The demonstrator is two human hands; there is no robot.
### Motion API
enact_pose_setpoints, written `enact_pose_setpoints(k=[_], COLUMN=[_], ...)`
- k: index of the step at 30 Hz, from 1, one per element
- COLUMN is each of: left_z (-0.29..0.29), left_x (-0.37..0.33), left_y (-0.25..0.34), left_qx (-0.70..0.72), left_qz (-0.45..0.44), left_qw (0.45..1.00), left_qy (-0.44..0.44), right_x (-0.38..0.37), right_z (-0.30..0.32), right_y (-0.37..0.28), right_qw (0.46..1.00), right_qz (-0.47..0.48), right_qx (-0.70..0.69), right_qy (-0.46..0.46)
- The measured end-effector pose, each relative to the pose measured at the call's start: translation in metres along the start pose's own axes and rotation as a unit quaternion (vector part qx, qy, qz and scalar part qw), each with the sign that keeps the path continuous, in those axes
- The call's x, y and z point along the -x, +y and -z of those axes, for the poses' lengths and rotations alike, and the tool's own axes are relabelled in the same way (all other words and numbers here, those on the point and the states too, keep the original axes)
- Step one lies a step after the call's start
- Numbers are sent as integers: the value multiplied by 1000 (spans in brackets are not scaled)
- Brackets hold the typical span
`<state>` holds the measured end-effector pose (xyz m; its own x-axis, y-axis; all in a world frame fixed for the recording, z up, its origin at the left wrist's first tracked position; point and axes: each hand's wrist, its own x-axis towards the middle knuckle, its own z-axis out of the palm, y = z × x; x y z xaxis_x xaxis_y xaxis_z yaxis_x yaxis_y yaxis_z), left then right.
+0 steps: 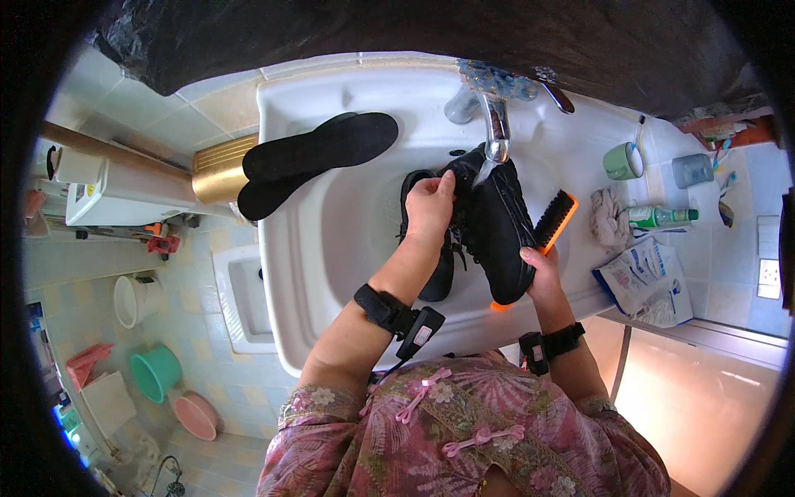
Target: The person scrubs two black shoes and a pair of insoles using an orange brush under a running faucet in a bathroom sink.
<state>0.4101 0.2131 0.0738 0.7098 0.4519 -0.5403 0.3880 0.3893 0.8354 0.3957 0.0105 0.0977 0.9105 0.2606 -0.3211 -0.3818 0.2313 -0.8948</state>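
A black lace-up shoe is held under the chrome faucet, and a thin stream of water runs onto its opening. My left hand is closed on the upper edge of that shoe, fingertips partly hidden. My right hand grips an orange-handled scrubbing brush against the shoe's right side, its dark bristles turned up and left; part of the handle is behind the shoe. The other black shoe sits in the white sink, partly covered by my left hand and the held shoe.
Two black insoles overlap across the sink's left rim, near a gold box. Along the right ledge are a green mug, a clear cup, a cloth, a green bottle and a plastic packet.
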Motion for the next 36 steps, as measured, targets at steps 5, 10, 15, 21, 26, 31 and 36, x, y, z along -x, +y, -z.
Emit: enact_pose_setpoints(k=[5, 10, 15, 21, 26, 31, 36], left_z=[10, 5, 0, 35, 5, 14, 13], left_x=[3, -5, 18, -41, 9, 0, 2], left_y=[12, 3, 30, -49, 10, -1, 3], left_qx=[238, 254, 354, 525, 398, 428, 344], left_qz=[183, 116, 165, 159, 204, 152, 197], left_qw=[938, 927, 887, 624, 859, 845, 885], left_qy=[-171, -250, -247, -557, -248, -281, -245], right_x=[-4, -16, -37, -43, -36, -28, -84], right_z=[2, 20, 54, 16, -7, -54, -24], right_y=[-6, 1, 2, -32, 3, 12, 11], right_qw=[999, 992, 960, 815, 873, 797, 753], right_qz=[-11, -98, -70, 59, 224, 207, 207], right_qx=[-23, 0, 262, 574, 427, 558, 623], right_qy=[-24, -80, 63, 49, -69, -101, 46])
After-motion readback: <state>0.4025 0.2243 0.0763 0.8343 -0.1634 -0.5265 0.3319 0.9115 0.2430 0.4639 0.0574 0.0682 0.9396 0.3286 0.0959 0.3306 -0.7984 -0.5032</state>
